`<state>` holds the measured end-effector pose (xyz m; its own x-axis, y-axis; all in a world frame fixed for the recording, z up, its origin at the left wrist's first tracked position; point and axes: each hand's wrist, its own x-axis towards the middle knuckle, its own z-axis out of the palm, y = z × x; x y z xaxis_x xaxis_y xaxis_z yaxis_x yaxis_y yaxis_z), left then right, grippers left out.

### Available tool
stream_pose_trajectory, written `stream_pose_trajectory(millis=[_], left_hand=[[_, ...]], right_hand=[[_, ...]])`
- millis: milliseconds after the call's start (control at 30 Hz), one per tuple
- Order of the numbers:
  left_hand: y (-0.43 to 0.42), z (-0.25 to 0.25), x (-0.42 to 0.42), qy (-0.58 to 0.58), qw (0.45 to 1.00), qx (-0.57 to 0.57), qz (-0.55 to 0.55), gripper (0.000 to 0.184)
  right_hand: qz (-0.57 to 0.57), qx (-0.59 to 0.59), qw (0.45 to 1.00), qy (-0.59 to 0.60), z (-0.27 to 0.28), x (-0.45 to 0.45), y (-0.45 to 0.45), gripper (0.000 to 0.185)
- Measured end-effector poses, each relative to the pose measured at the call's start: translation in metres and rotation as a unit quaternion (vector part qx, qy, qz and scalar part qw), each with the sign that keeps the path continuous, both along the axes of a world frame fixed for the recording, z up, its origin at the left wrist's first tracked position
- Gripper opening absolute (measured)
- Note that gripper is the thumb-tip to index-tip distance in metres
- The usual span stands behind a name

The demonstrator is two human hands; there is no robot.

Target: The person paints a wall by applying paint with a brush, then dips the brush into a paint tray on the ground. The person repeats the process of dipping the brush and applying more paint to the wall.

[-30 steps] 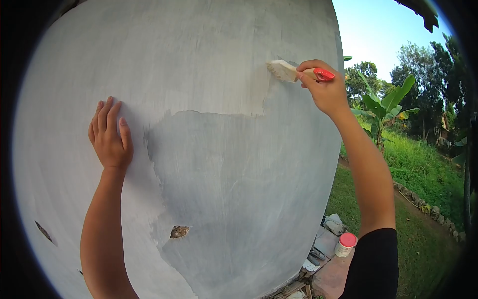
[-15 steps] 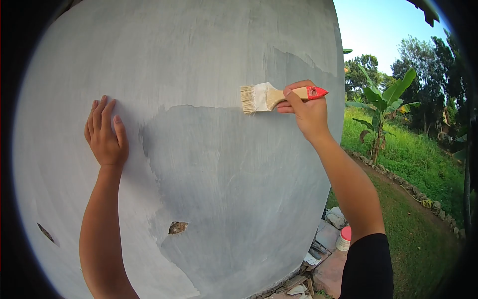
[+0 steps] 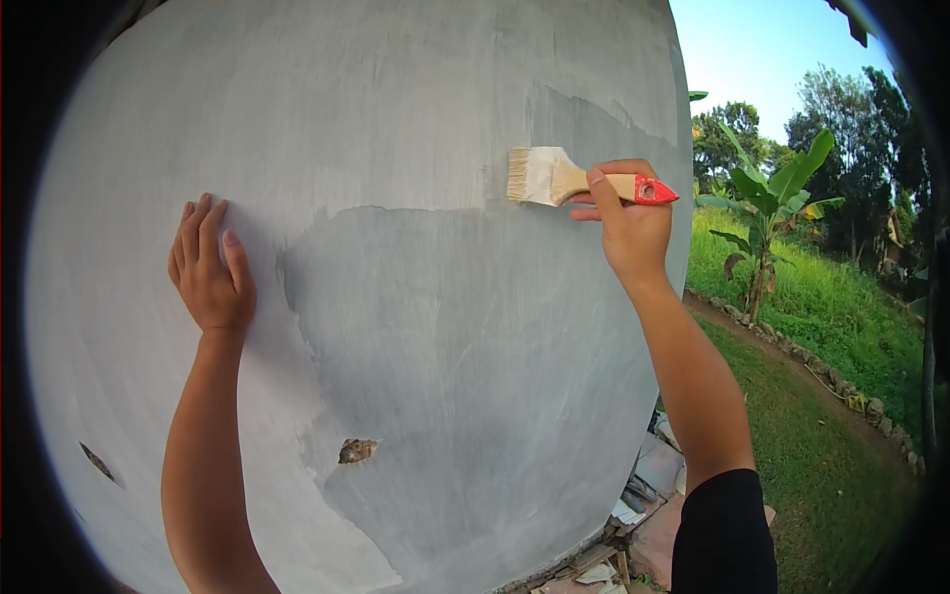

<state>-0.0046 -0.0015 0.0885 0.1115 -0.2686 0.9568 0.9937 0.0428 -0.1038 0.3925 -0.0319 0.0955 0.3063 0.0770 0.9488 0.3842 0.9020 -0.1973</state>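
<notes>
Brush (image 3: 562, 179): in the right grip, nearly level in front of the upper wall, bristles to the left, red end to the right.
Right grip (image 3: 635, 238): closed around the brush's wooden handle, thumb across the near side, fingers behind; the bristles reach out well past the thumb, the red end pokes out on the opposite side.
Bristles (image 3: 519, 174): straight; whether their tips touch the wall, I cannot tell.
Left grip (image 3: 210, 282): well left of the brush and lower, holding nothing, laid against the wall with fingers pointing up.
Wall (image 3: 396, 129): pale grey, behind the brush and stretching far to its left.
Dark patch (image 3: 426, 317): mostly below the brush, its ragged upper edge near the bristles.
Hole (image 3: 356, 452): below and left of the brush, well apart.
Sleeve (image 3: 727, 530): black, below and right of the brush.
Banana plant (image 3: 800, 168): right of the brush, beyond the wall's edge.
</notes>
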Motion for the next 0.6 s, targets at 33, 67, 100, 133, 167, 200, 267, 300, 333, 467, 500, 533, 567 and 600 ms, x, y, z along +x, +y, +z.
stream_pose_trajectory(millis=[33, 67, 100, 133, 167, 200, 267, 300, 333, 467, 500, 533, 567, 600], left_hand=[[0.001, -0.001, 0.0, 0.0, 1.0, 0.0, 0.0, 0.036], [0.001, -0.001, 0.0, -0.002, 1.0, -0.006, 0.001, 0.037], [0.001, -0.001, -0.001, -0.003, 1.0, -0.01, 0.004, 0.038], [0.002, -0.001, -0.001, -0.001, 1.0, -0.01, 0.006, 0.038], [0.002, -0.001, -0.001, -0.001, 1.0, -0.009, 0.003, 0.038], [0.001, -0.001, -0.001, -0.001, 1.0, -0.007, 0.001, 0.038], [0.001, 0.0, -0.001, 0.001, 1.0, -0.008, 0.001, 0.038], [0.001, 0.0, -0.001, 0.001, 1.0, -0.008, 0.001, 0.038], [0.001, -0.001, -0.001, 0.001, 1.0, -0.008, 0.002, 0.038], [0.002, 0.0, 0.0, 0.004, 1.0, 0.006, 0.001, 0.035], [0.002, 0.0, -0.001, 0.004, 1.0, 0.007, 0.001, 0.034], [0.001, 0.001, -0.002, 0.003, 1.0, 0.008, 0.003, 0.034], [0.001, 0.001, -0.001, 0.003, 1.0, 0.008, 0.001, 0.034], [0.001, 0.001, 0.0, 0.005, 1.0, 0.007, -0.002, 0.034]], right_hand=[[0.092, -0.045, 0.995, 0.012, 0.002, -0.004, -0.003, 0.007], [0.184, -0.089, 0.979, 0.024, 0.004, -0.006, -0.003, 0.007], [0.186, -0.088, 0.978, 0.026, 0.006, -0.004, 0.001, 0.007], [0.05, -0.039, 0.998, -0.006, 0.009, 0.002, 0.007, 0.007], [-0.086, 0.011, 0.995, -0.038, 0.014, 0.005, 0.011, 0.007], [-0.084, 0.013, 0.996, -0.038, 0.022, 0.001, 0.01, 0.007], [-0.02, 0.069, 0.997, 0.02, 0.034, -0.01, 0.0, 0.006], [-0.02, 0.068, 0.997, 0.02, 0.036, -0.012, 0.001, 0.006], [0.072, 0.015, 0.997, 0.02, 0.038, -0.014, 0.001, 0.006], [-0.128, 0.059, 0.989, -0.048, 0.045, 0.008, 0.022, 0.01], [-0.126, 0.062, 0.989, -0.049, 0.05, 0.005, 0.017, 0.01], [-0.047, 0.034, 0.998, -0.018, 0.055, 0.002, 0.009, 0.013], [0.03, 0.005, 0.999, 0.014, 0.057, -0.001, 0.004, 0.016], [0.029, 0.004, 0.999, 0.015, 0.058, -0.003, 0.006, 0.016]])
